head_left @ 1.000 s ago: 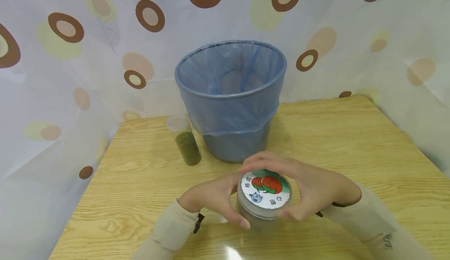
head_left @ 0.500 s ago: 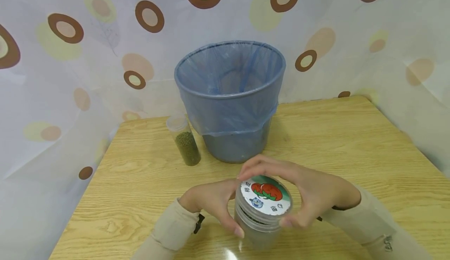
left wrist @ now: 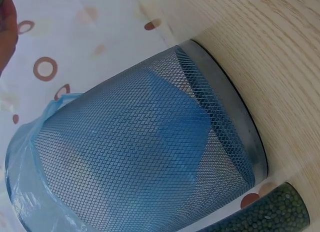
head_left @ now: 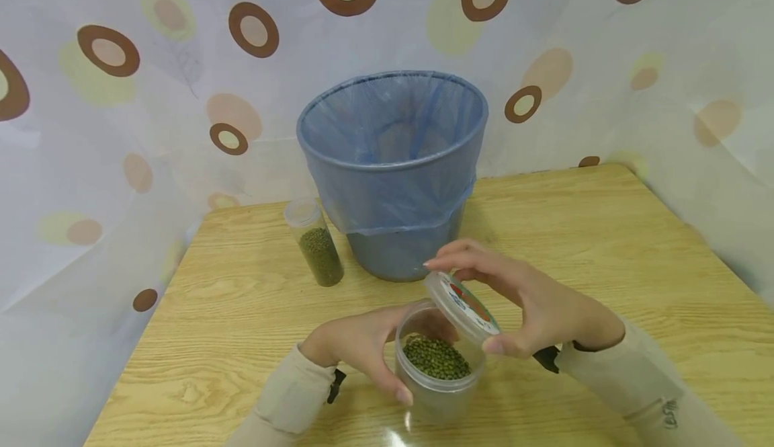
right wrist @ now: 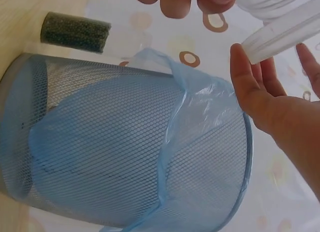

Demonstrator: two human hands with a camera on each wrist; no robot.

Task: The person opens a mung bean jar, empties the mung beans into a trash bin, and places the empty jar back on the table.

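Observation:
A clear plastic jar with green mung beans inside stands near the table's front in the head view. My left hand grips the jar from its left side, thumb in front and fingers behind. Just above the jar's right side, my right hand pinches the lid between thumb and fingers. The lid is tilted, its tomato-printed label facing up and right, and the jar's mouth is uncovered. In the right wrist view the lid appears edge-on below part of the jar.
A mesh wastebasket lined with a blue plastic bag stands behind the hands. To its left is a clear capped tube partly filled with green beans. A patterned white cloth hangs behind and beside the wooden table.
The lid was on the jar, then loosened with a gap at its rim. Now my right hand has lifted and tilted it, exposing the beans. My left hand stays on the jar.

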